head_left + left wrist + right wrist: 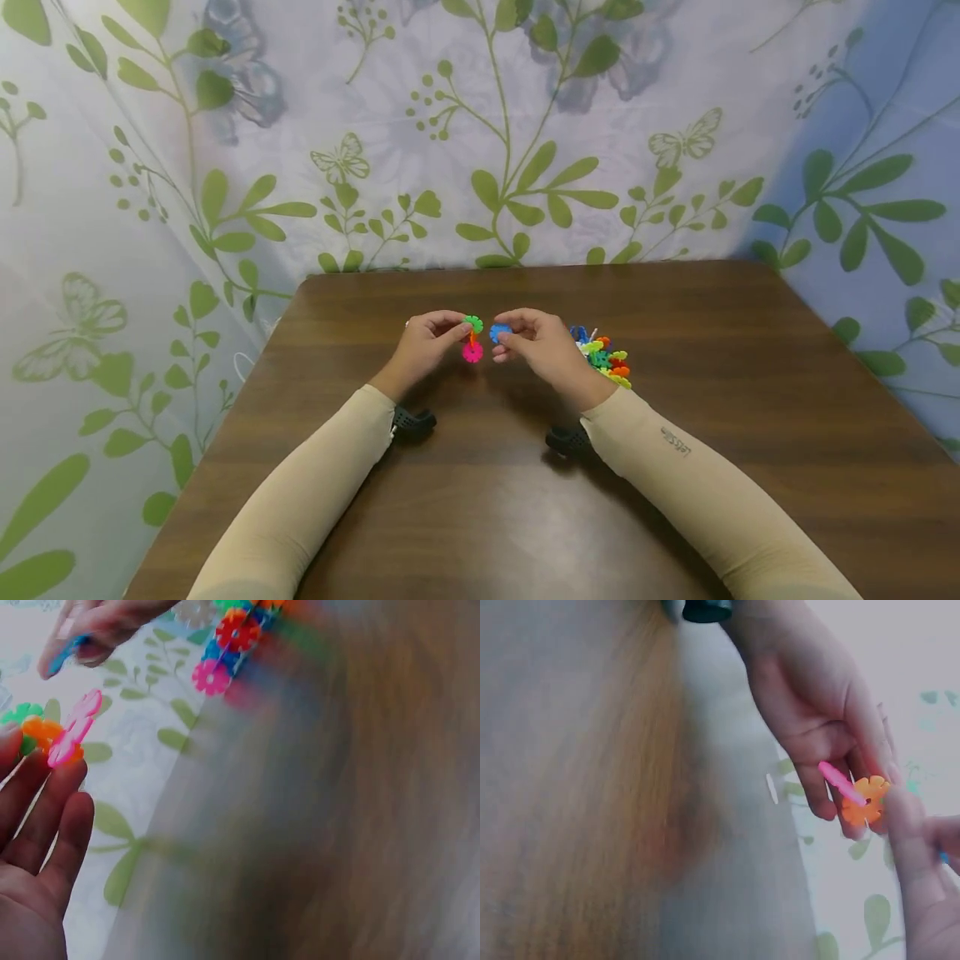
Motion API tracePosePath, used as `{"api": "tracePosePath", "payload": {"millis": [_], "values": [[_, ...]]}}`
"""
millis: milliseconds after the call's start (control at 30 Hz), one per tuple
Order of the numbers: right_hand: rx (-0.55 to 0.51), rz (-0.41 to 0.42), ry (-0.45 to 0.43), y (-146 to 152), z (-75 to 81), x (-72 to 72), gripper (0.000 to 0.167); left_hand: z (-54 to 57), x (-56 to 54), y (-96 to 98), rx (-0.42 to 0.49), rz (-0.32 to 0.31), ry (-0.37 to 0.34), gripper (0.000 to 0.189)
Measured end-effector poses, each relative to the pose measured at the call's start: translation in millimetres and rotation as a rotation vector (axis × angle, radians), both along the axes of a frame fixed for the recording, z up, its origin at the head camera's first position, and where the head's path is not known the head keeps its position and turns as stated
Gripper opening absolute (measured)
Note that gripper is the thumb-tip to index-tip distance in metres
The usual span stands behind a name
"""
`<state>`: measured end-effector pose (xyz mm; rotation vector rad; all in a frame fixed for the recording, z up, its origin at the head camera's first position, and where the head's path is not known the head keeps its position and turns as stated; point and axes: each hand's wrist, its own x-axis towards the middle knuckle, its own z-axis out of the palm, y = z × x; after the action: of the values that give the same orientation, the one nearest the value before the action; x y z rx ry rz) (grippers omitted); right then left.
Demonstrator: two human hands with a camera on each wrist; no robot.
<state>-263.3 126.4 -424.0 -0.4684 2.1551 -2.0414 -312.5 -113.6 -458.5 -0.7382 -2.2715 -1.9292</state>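
My left hand (435,340) pinches a green snowflake disc (473,323) between thumb and fingers, above the table. Joined to that disc are an orange disc (865,801) and a pink disc (472,352), which hangs lowest in the head view. Facing it, my right hand (542,343) pinches a blue snowflake disc (498,333) by its edge. A small gap separates the blue disc from the green one. In the left wrist view the blue disc (69,655) appears edge-on, apart from the joined pieces.
A pile of mixed-colour snowflake discs (603,358) lies on the brown wooden table (480,500), just beyond my right wrist. Black wrist straps (414,422) hang under both forearms. Behind the table's far edge rises a leaf-patterned cloth (420,167).
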Motion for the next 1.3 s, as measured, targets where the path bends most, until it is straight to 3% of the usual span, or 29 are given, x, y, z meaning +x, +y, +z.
{"api": "tracePosePath", "payload": {"millis": [167, 600, 700, 833, 933, 1000, 1167, 1233, 1300], "values": [[-0.147, -0.013, -0.009, 4, 0.3, 5.9, 0.036, 3.1, 9.7, 7.6, 0.013, -0.057, -0.007, 0.017], [-0.163, 0.022, -0.02, 4, -2.3, 10.0, 0.036, 5.5, 16.7, 12.0, 0.012, -0.106, 0.082, 0.014], [-0.176, 0.046, -0.057, 6, -1.4, 9.0, 0.037, 6.6, 19.4, 14.6, 0.001, -0.108, 0.148, 0.012], [-0.215, 0.058, -0.098, 8, 1.1, 10.1, 0.037, 7.7, 23.8, 21.5, -0.014, -0.075, 0.307, 0.011], [-0.194, 0.063, -0.103, 10, 3.4, 11.0, 0.036, 9.2, 25.7, 25.1, -0.058, -0.049, 0.419, 0.012], [-0.138, 0.073, -0.079, 11, 5.0, 10.6, 0.034, 11.8, 25.9, 25.4, -0.088, -0.052, 0.454, 0.013], [0.08, 0.072, 0.092, 11, 7.6, 8.3, 0.031, 20.1, 22.7, 21.3, -0.102, -0.065, 0.42, 0.013], [0.083, 0.061, 0.117, 7, 6.2, 8.0, 0.028, 21.5, 21.7, 19.6, -0.095, -0.057, 0.396, 0.012], [0.022, 0.047, 0.093, 4, 2.7, 7.3, 0.025, 20.5, 19.8, 17.3, -0.066, -0.084, 0.345, 0.018]]}}
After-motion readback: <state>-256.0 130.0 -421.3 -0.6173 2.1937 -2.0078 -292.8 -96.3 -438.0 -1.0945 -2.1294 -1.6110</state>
